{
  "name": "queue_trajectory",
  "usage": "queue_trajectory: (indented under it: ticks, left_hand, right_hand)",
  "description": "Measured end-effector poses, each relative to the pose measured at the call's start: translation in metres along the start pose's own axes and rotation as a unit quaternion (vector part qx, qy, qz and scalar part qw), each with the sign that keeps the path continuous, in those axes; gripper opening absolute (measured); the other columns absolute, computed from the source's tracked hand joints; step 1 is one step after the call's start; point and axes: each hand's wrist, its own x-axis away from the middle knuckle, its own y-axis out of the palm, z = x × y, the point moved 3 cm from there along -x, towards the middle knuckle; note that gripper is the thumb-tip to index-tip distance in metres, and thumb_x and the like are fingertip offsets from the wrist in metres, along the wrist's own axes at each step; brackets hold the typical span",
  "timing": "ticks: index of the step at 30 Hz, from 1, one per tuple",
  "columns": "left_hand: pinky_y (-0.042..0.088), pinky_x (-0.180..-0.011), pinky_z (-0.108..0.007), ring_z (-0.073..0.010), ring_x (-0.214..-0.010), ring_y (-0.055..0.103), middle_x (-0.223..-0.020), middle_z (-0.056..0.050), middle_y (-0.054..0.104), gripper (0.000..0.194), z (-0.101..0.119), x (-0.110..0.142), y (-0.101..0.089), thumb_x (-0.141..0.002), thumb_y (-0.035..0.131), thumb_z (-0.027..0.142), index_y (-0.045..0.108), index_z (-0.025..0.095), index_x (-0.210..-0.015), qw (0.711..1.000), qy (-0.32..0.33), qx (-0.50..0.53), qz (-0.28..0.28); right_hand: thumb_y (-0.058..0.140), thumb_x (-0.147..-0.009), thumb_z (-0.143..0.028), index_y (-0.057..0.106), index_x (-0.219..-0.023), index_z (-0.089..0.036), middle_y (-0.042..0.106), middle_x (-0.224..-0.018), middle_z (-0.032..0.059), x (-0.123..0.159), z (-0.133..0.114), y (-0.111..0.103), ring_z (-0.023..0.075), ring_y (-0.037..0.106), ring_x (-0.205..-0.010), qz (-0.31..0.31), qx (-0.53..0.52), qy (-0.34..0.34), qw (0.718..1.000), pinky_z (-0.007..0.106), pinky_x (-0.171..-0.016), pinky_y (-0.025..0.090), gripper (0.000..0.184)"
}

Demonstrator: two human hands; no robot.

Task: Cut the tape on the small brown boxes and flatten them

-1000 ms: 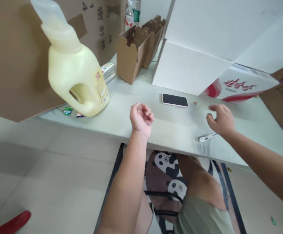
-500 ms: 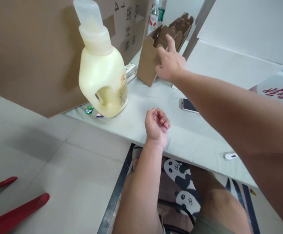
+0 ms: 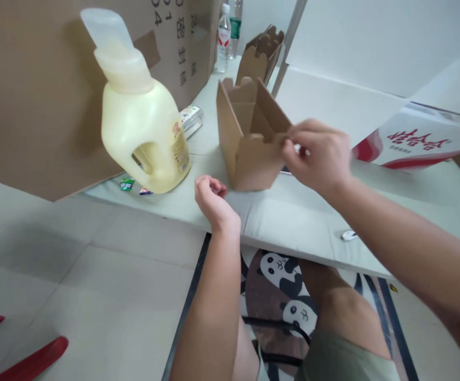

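At the near side of the green-covered table (image 3: 432,206), your right hand (image 3: 321,151) pinches the notched cardboard carton (image 3: 256,161)

Between your two hands, the carton stands open at the top and a little tilted; you cannot tell whether its base touches the cloth or hangs just above it. Your right thumb and fingers close on its upper right corner, though motion blur softens the contact and the other fingers are tucked out of sight. Your left hand (image 3: 215,203) is released, half curled near the carton's lower left corner, its palm mostly turned away.

Behind the carton, more notched cartons (image 3: 256,61) overlap, so their number is unclear. By the carton's lower right, only a sliver of a flat object shows, too covered to name. Your right forearm cuts off a small white implement (image 3: 348,236). To the left, a pale yellow detergent jug (image 3: 140,121) hides part of a clear-and-white pack (image 3: 192,120) and covers most of a small packet (image 3: 146,191) at its foot. The large printed box (image 3: 27,95) and the red objects (image 3: 35,362) on the floor run out of view.
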Motion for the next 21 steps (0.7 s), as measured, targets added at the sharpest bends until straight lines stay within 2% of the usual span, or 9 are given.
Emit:
queue_trajectory:
  ticks: [3, 5, 7, 10, 12, 13, 15, 18, 21]
  left_hand:
    - [0.042, -0.067, -0.023, -0.0112, -0.075, 0.057, -0.080, 0.000, 0.055, 0.009, 0.000, -0.004, -0.001, -0.085, 0.051, 0.029, 0.053, 0.022, -0.079, 0.996, 0.082, 0.001, -0.020]
    - [0.045, -0.070, -0.025, -0.0142, -0.084, 0.062, -0.087, -0.002, 0.062, 0.016, -0.003, 0.001, 0.005, -0.083, 0.055, 0.037, 0.060, 0.023, -0.088, 0.989, 0.105, 0.021, -0.106]
    - [0.049, -0.075, -0.028, -0.0182, -0.091, 0.066, -0.093, -0.005, 0.069, 0.026, -0.009, 0.011, 0.016, -0.082, 0.059, 0.045, 0.066, 0.023, -0.092, 0.966, 0.105, 0.021, -0.235]
    - [0.052, -0.081, -0.030, -0.0199, -0.093, 0.069, -0.097, -0.006, 0.075, 0.033, -0.024, 0.028, 0.028, -0.082, 0.065, 0.053, 0.074, 0.023, -0.092, 0.925, 0.080, -0.010, -0.372]
    - [0.052, -0.079, -0.029, -0.0182, -0.089, 0.069, -0.096, -0.004, 0.075, 0.034, -0.032, 0.035, 0.032, -0.080, 0.070, 0.055, 0.076, 0.025, -0.095, 0.914, 0.070, -0.019, -0.399]
    - [0.052, -0.077, -0.028, -0.0177, -0.087, 0.068, -0.096, -0.003, 0.075, 0.035, -0.035, 0.037, 0.034, -0.079, 0.072, 0.056, 0.076, 0.026, -0.096, 0.912, 0.070, -0.021, -0.403]
    - [0.052, -0.073, -0.027, -0.0175, -0.086, 0.068, -0.096, -0.003, 0.075, 0.038, -0.038, 0.038, 0.037, -0.077, 0.074, 0.060, 0.076, 0.026, -0.095, 0.910, 0.079, -0.029, -0.405]
    - [0.049, -0.066, -0.026, -0.0153, -0.077, 0.064, -0.088, -0.002, 0.071, 0.041, -0.038, 0.038, 0.039, -0.075, 0.076, 0.062, 0.075, 0.024, -0.090, 0.908, 0.079, -0.040, -0.411]
    - [0.047, -0.063, -0.027, -0.0138, -0.070, 0.060, -0.081, -0.001, 0.066, 0.041, -0.038, 0.038, 0.040, -0.075, 0.080, 0.062, 0.072, 0.024, -0.087, 0.901, 0.081, -0.064, -0.422]
  right_hand:
    - [0.065, -0.087, -0.012, 0.060, -0.064, -0.024, 0.074, -0.072, -0.0015, 0.072, 0.006, -0.063, 0.0139, 0.060, -0.057, 0.131, -0.023, -0.100, 0.986, 0.032, -0.055, 0.045, 0.026]
    - [0.065, -0.083, -0.006, 0.057, -0.060, -0.024, 0.070, -0.064, -0.0040, 0.118, 0.014, -0.089, 0.0128, 0.056, -0.052, 0.187, -0.010, -0.087, 0.978, 0.033, -0.055, 0.042, 0.030]
    - [0.065, -0.083, -0.007, 0.057, -0.059, -0.023, 0.069, -0.064, -0.0040, 0.159, 0.021, -0.102, 0.0143, 0.060, -0.054, 0.219, 0.007, -0.032, 0.975, 0.035, -0.059, 0.045, 0.030]
    - [0.066, -0.087, -0.015, 0.062, -0.072, -0.025, 0.076, -0.084, 0.0003, 0.205, 0.024, -0.102, 0.0239, 0.074, -0.083, 0.237, -0.013, 0.094, 0.967, 0.043, -0.078, 0.055, 0.019]
    - [0.065, -0.090, -0.019, 0.065, -0.089, -0.027, 0.077, -0.108, 0.0038, 0.225, 0.023, -0.097, 0.0291, 0.073, -0.110, 0.240, -0.053, 0.166, 0.955, 0.054, -0.100, 0.054, 0.008]
    - [0.064, -0.090, -0.019, 0.066, -0.098, -0.027, 0.075, -0.119, 0.0050, 0.233, 0.022, -0.094, 0.0300, 0.070, -0.120, 0.240, -0.069, 0.185, 0.950, 0.058, -0.108, 0.052, 0.011]
    - [0.066, -0.089, -0.019, 0.066, -0.112, -0.027, 0.069, -0.136, 0.0069, 0.242, 0.019, -0.091, 0.0307, 0.065, -0.130, 0.233, -0.069, 0.190, 0.951, 0.060, -0.113, 0.049, 0.024]
    - [0.067, -0.089, -0.017, 0.070, -0.120, -0.028, 0.054, -0.156, 0.0085, 0.247, 0.017, -0.087, 0.0329, 0.060, -0.138, 0.192, -0.034, 0.198, 0.961, 0.056, -0.111, 0.052, 0.033]
    - [0.064, -0.090, -0.014, 0.074, -0.121, -0.034, 0.033, -0.171, 0.0006, 0.245, 0.015, -0.082, 0.0358, 0.051, -0.146, 0.168, -0.042, 0.186, 0.967, 0.055, -0.112, 0.051, 0.038]
